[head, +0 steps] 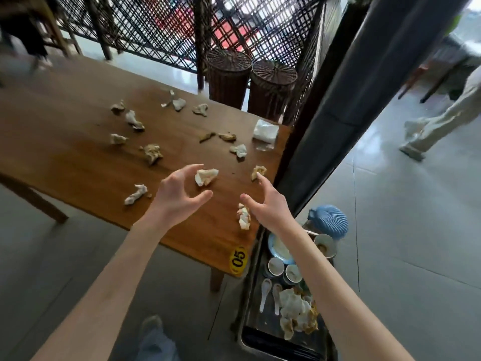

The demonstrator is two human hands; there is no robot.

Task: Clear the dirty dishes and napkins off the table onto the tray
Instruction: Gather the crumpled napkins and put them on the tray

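two open hands [182,194], three cups [276,267], two spoons [265,287]

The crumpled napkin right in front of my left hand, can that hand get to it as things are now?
Probably yes. The left hand is open, its fingers spread toward the crumpled napkin, and only bare table lies between them.

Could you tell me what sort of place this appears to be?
Probably a restaurant dining area: the wooden table bears a yellow number sticker, crumpled napkins litter it, and a tray beside it holds used bowls and spoons.
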